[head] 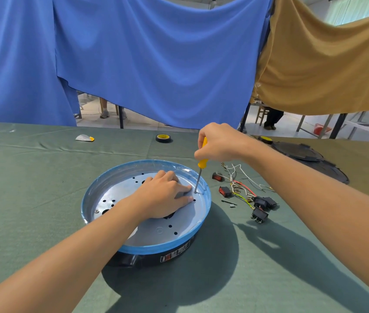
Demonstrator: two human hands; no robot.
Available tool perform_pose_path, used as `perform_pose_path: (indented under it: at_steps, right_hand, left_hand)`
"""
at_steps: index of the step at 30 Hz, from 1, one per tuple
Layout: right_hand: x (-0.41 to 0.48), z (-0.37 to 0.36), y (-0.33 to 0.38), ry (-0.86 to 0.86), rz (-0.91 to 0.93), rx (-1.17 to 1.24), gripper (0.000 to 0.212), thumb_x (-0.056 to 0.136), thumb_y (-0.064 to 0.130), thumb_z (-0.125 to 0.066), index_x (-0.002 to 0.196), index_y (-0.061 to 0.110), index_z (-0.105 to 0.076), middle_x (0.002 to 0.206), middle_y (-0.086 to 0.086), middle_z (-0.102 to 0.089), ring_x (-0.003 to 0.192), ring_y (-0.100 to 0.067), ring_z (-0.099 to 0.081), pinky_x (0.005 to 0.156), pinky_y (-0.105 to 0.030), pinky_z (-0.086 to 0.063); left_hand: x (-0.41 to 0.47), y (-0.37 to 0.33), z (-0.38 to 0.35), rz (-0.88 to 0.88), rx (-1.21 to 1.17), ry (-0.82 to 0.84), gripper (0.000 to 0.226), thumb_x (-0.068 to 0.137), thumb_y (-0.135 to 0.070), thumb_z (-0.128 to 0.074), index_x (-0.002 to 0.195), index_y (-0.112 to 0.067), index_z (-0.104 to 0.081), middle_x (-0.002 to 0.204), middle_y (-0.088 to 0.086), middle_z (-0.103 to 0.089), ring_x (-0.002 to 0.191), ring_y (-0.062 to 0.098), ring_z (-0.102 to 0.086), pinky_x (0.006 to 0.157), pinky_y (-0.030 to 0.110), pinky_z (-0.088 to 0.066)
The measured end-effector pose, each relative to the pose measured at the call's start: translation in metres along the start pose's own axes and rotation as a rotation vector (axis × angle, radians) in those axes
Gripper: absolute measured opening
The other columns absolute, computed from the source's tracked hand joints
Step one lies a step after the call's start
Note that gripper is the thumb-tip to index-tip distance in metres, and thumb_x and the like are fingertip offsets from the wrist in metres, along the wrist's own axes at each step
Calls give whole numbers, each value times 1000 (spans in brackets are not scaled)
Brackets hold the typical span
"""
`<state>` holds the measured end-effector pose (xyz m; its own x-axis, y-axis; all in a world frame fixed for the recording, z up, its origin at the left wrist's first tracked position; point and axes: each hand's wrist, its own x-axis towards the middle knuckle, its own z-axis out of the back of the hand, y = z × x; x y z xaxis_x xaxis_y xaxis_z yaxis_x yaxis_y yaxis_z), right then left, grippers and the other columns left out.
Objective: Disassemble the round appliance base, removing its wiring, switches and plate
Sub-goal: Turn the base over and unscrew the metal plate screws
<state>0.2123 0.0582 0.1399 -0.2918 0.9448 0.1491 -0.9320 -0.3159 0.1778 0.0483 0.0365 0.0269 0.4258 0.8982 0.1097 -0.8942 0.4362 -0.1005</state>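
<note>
The round appliance base, black with a blue-filmed rim, sits on the green cloth in front of me. Inside it lies a silver metal plate with several holes. My left hand rests flat on the plate, fingers straight and pointing right. My right hand grips the yellow handle of a screwdriver, held nearly upright with its tip on the plate's right edge by my left fingertips. To the right of the base lies a loose bundle of wiring with red and black rocker switches.
A roll of black-and-yellow tape and a white-and-yellow scrap lie at the far side of the table. A black round cover sits at the right. Blue and tan cloths hang behind the table.
</note>
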Motion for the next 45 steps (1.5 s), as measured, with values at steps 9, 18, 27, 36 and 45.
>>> perform_pose_path:
  at_steps: [9,18,27,36,45]
  right_hand:
    - [1,3,-2,-15,12,-50,33,82,32,-66,88,-1,-67,66,-12,-57,61,-19,-43,54,-28,-35]
    - [6,-2,-4,-60,11,-66,45,87,46,-61,78,2,-60,64,-10,-54,63,-23,-46,55,-30,-35]
    - [6,-5,-3,-85,-28,-109,51,87,59,-54,72,10,-55,67,-3,-53,68,-23,-51,55,-31,-36]
    - [4,-2,-1,-23,-33,-20,51,84,50,-60,97,0,-65,78,-11,-62,72,-26,-56,61,-33,-43]
    - [4,-1,-4,-14,-19,13,35,82,34,-62,98,3,-64,86,-12,-64,72,-22,-50,58,-31,-40]
  left_hand:
    - [0,0,0,2,3,5,52,94,-61,-35,141,-40,-42,133,0,-43,125,21,-34,102,42,-35]
    - [0,1,-2,0,-15,-8,50,93,-61,-37,138,-42,-45,131,-1,-44,124,21,-34,103,43,-34]
    - [0,2,-2,-8,-14,-17,49,93,-61,-37,138,-41,-45,131,-1,-44,124,21,-34,102,44,-35]
    - [-1,0,0,-5,-8,-5,50,94,-60,-36,139,-40,-44,133,0,-43,126,22,-33,103,44,-34]
    - [-2,-2,2,-2,3,8,52,94,-60,-35,141,-39,-41,135,0,-42,126,21,-33,103,43,-34]
